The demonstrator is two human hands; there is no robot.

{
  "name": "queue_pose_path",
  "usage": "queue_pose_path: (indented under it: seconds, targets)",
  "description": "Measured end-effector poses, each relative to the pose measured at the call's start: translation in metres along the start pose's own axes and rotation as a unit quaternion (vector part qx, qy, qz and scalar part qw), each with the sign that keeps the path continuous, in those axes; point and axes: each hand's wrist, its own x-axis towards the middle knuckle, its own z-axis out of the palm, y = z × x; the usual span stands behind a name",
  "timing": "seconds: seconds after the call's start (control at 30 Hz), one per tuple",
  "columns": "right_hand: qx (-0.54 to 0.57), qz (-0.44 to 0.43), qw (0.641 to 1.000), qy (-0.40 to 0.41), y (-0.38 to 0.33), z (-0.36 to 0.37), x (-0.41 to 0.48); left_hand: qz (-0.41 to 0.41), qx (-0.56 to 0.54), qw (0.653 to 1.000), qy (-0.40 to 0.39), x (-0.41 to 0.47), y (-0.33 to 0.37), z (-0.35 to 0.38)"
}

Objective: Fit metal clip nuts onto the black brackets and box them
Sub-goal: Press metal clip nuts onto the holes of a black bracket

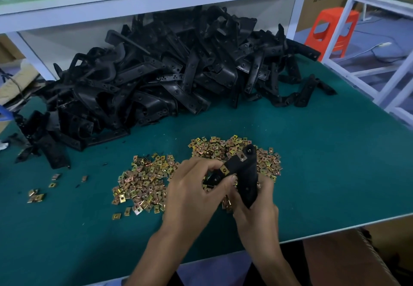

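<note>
Both hands hold one black bracket (244, 174) just above the green counter (312, 162), over the heaps of loose clip nuts (143, 180). The right hand (257, 209) has its grip clamped round the bracket's lower end, fingers curled behind it. The left hand (192, 189) has its grip closed on the bracket's left arm, thumb tip right beside a fitted clip nut (224, 170). A second fitted clip nut (242, 156) sits higher up, near the top hole. The bracket is tilted, top end pointing away from the person. The loose nuts lie in two heaps side by side (brass-yellow, some pinkish), with a few strays (36, 196) well apart at the left. Behind them a big pile of black brackets (167, 73) reaches back under a white shelf (134, 6). A cardboard box (335, 263) stands below the counter's near right edge, contents not visible. An orange stool (333, 28) stands on the floor at far right.
</note>
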Motion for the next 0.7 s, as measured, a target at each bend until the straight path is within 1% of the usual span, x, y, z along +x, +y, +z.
queue_pose_path:
  seconds: [0.1, 0.2, 0.3, 0.37, 0.43, 0.53, 0.63, 0.7]
  targets:
    - [0.013, 0.006, 1.000, 0.015, -0.001, -0.002, -0.002, 0.001, -0.009, 1.000, -0.010, 0.001, 0.002, 0.003]
    - [0.042, 0.037, 0.998, 0.033, 0.000, -0.011, -0.009, 0.011, -0.030, 0.999, -0.034, 0.004, 0.011, 0.009]
    - [0.059, 0.061, 0.994, 0.067, 0.013, -0.037, -0.024, 0.036, -0.063, 0.995, -0.068, 0.003, 0.027, 0.030]
    - [0.039, 0.072, 0.991, 0.102, 0.025, -0.066, -0.038, 0.065, -0.085, 0.989, -0.100, -0.001, 0.044, 0.052]
    - [0.034, 0.083, 0.987, 0.132, 0.035, -0.098, -0.057, 0.088, -0.101, 0.981, -0.140, -0.011, 0.065, 0.078]
    - [0.060, 0.107, 0.976, 0.181, 0.049, -0.142, -0.093, 0.119, -0.125, 0.956, -0.237, -0.031, 0.099, 0.111]
    - [0.084, 0.166, 0.949, 0.256, 0.061, -0.189, -0.119, 0.147, -0.147, 0.922, -0.326, -0.052, 0.120, 0.129]
    - [0.062, 0.188, 0.932, 0.303, 0.071, -0.231, -0.122, 0.153, -0.160, 0.908, -0.356, -0.062, 0.122, 0.133]
